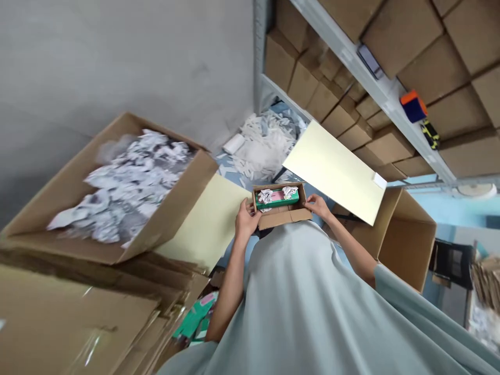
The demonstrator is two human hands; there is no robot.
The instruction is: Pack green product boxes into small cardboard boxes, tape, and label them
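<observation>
A small open cardboard box (281, 217) is held in front of my body, its near flap folded outward. Inside it lies a green and pink carton (277, 197) with crumpled white paper (289, 192) on both ends. My left hand (247, 217) grips the box's left side, thumb by the near corner and fingers along the wall. At the right side, my right hand (319, 206) pinches the edge near the flap's corner. Part of each hand's grip is hidden behind the cardboard.
A large carton (195, 182) of crumpled paper stands left, above flattened cardboard (70, 317). Paper scraps (269, 140) cover the floor ahead. A pale board (336, 169) and an open carton (406, 234) are right. Shelving (351, 62) holds boxes and a tape roll (414, 107).
</observation>
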